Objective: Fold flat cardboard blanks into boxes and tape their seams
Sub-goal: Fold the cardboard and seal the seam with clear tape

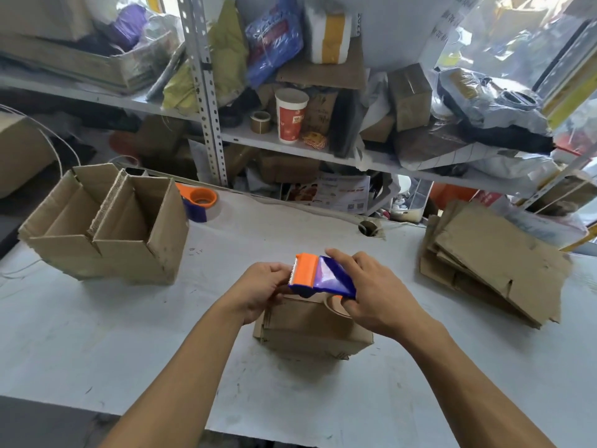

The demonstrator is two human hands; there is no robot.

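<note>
A small folded cardboard box (313, 328) stands on the white table (129, 344) in front of me. Just above its top I hold an orange and blue tape dispenser (323, 277). My right hand (371, 292) grips the blue body of the dispenser, fingers curled round it. My left hand (261, 289) pinches at the orange cutter end; whether tape is between those fingers is hidden. A pile of flat cardboard blanks (491, 263) lies at the right. Two open folded boxes (106, 227) stand at the left.
A second orange and blue tape dispenser (198, 202) sits behind the open boxes. Metal shelves (206, 92) crammed with bags, cartons, a paper cup (290, 116) and a tape roll rise behind the table. A hole (368, 227) is in the table's far side.
</note>
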